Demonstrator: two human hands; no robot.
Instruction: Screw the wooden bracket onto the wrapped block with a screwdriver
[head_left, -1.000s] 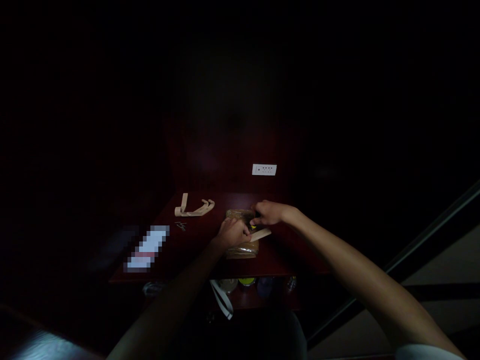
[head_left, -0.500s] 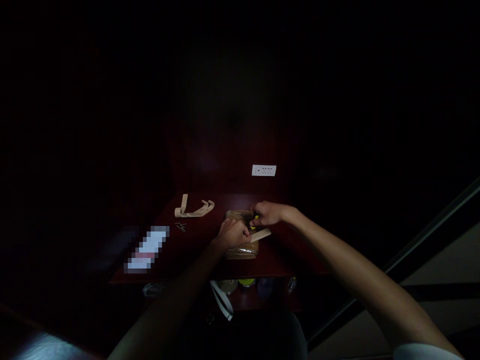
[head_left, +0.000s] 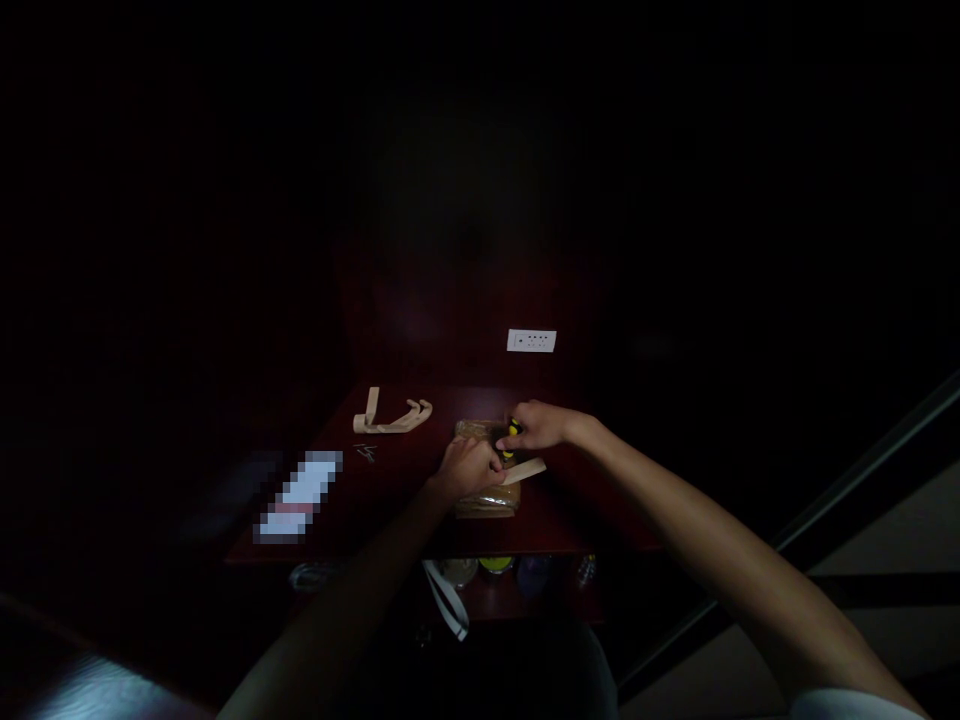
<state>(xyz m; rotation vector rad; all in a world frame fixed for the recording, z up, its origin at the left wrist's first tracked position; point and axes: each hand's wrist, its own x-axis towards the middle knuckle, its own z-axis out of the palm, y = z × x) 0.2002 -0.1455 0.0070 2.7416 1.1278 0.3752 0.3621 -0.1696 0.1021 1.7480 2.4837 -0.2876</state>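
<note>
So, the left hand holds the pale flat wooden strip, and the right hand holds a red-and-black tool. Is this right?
The colour is wrong: the head view shows the right hand holding a yellow-and-black tool; the left hand holds the pale flat wooden strip.

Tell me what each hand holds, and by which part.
Left hand: the strip, by its left part. Right hand: the yellow-black tool, apparently by its handle.

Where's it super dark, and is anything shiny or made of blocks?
Head view: the top is nearly black, while the left hand, right hand and white wall socket stand out; head view: a bright glint sits on the wrapped package; head view: big squares hide the details of a pale patch on the left of the table.
</note>
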